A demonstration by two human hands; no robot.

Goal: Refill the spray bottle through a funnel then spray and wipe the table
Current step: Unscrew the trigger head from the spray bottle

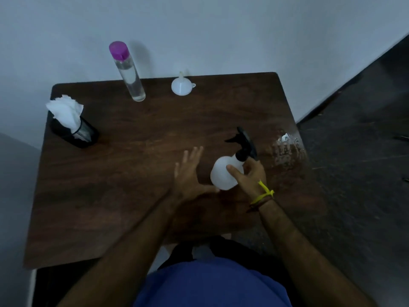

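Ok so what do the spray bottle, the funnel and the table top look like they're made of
Spray bottle: a matte, translucent white body, likely plastic, with a black trigger head that looks like hard plastic. Funnel: white, thin-walled and moulded, probably plastic too. Table: dark brown wood grain with a dull sheen; solid wood or laminate can't be told.

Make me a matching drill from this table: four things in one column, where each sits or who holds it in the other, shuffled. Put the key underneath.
Things
1. spray bottle
2. funnel
3. water bottle with purple cap
4. tissues

Places or states
A. standing in a black mesh holder at the table's left side
B. gripped by the right hand, near the open left hand
C. wide end down at the back edge, centre
D. standing at the back, left of centre

Pairs: 1-B, 2-C, 3-D, 4-A
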